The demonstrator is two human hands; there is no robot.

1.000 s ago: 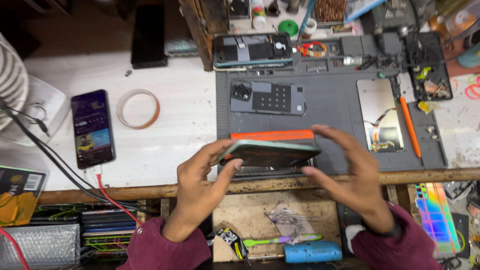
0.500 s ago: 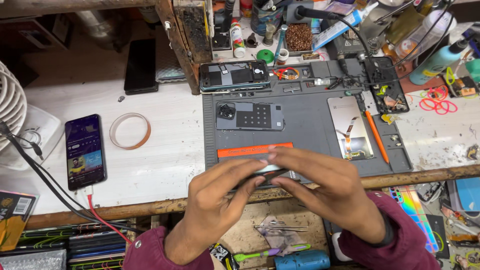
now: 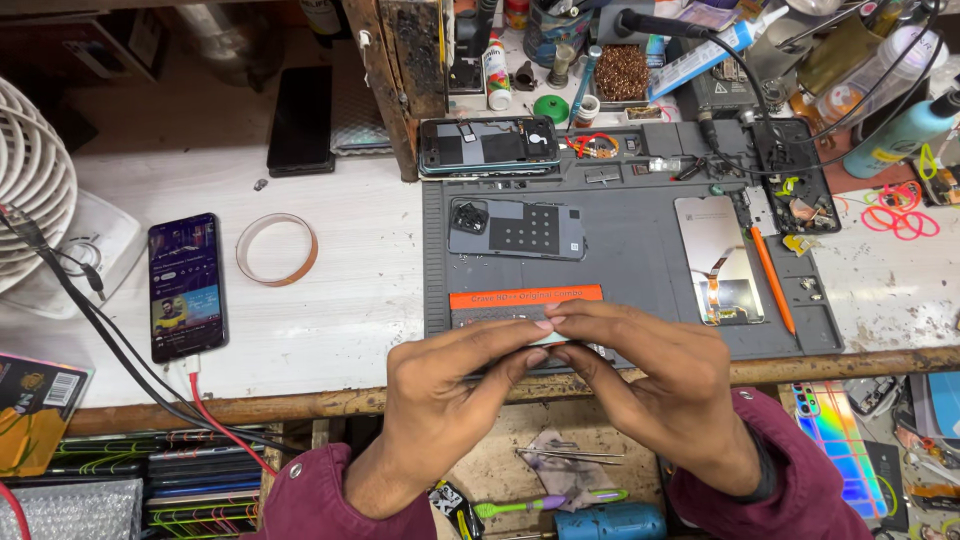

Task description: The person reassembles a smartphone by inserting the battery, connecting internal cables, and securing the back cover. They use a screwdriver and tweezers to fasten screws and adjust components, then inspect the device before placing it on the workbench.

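Head view: cluttered white wooden desk (image 3: 330,300), grey rubber repair mat (image 3: 640,250). Left hand (image 3: 440,400) and right hand (image 3: 660,390) pinch a thin pale-green phone part (image 3: 552,338) together at the mat's near edge, long axis apparently left-right, equally near both hands.

Pretty cramped repair setup. The desk (image 3: 330,330) has a worn whitish top, scuffed and stained, with a bare wooden front edge (image 3: 250,405) that's chipped along its length. A grey work mat (image 3: 640,250) covers the middle of it. A dark, scorched-looking wooden post (image 3: 405,80) stands at the back (looks like part of a shelf frame, can't tell for sure). On the far left sits a white fan (image 3: 35,200) with black cables (image 3: 90,320) trailing across the top. Light is even and bright, no hard shadows. Below the edge, a lower shelf (image 3: 520,470) with wood showing.
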